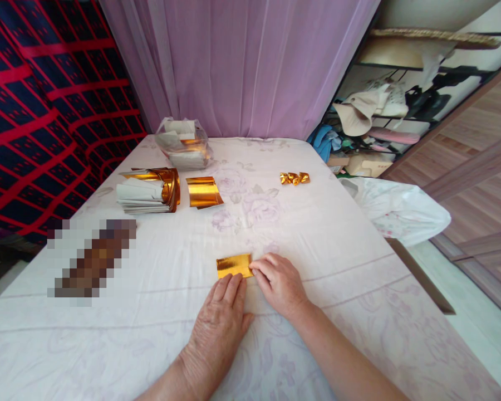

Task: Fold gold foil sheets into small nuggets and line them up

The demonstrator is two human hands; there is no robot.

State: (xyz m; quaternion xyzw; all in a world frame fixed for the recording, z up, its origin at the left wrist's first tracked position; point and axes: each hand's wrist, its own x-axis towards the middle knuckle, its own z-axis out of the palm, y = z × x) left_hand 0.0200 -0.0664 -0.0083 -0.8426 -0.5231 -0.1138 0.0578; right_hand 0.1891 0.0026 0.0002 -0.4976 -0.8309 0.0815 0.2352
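Gold foil sheet (234, 265) lies flat on the white floral cloth (317, 234), near centre. Left hand (221, 323) rests flat, fingers together, tips pressing the sheet's near edge. Right hand (279, 284) is curled, fingertips pinching the sheet's right edge. Far left: stack of gold papers (148, 191), loose gold sheet (203, 192), clear bag (183, 143). Far right of centre: folded gold pieces (294, 178).

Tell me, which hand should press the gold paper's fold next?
Probably the left hand: it lies flat with fingertips at the gold paper's near edge, while the right hand pinches its right end.
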